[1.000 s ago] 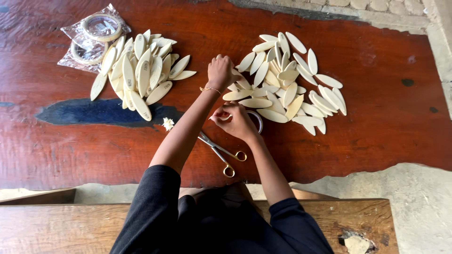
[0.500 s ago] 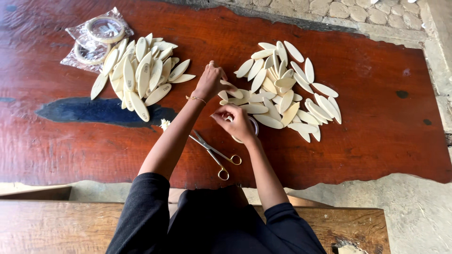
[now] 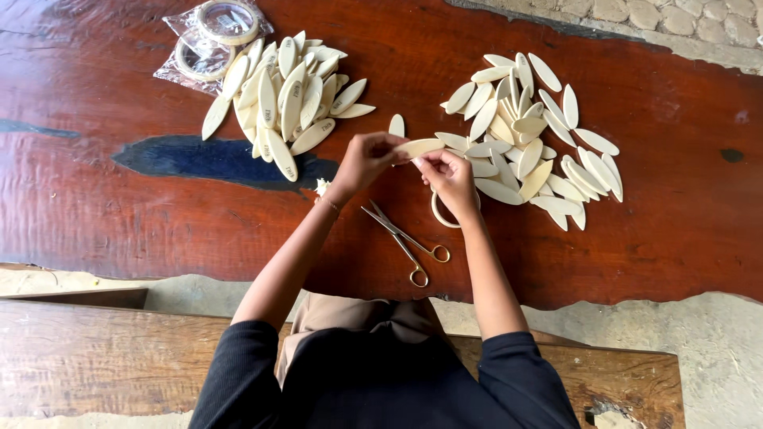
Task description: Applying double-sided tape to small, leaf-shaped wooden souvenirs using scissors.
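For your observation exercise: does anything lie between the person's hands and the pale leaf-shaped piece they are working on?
Nothing visible does. The left hand and right hand both pinch the leaf-shaped piece directly, holding it above the red table. The scissors lie nearer the person, out of the way.

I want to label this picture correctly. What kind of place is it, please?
Probably a small handcraft workplace, perhaps outdoors or semi-open. A rough-edged red wooden table holds two piles of pale leaf-shaped pieces, tape rolls in a plastic bag and scissors. Stone paving lies beyond the table.
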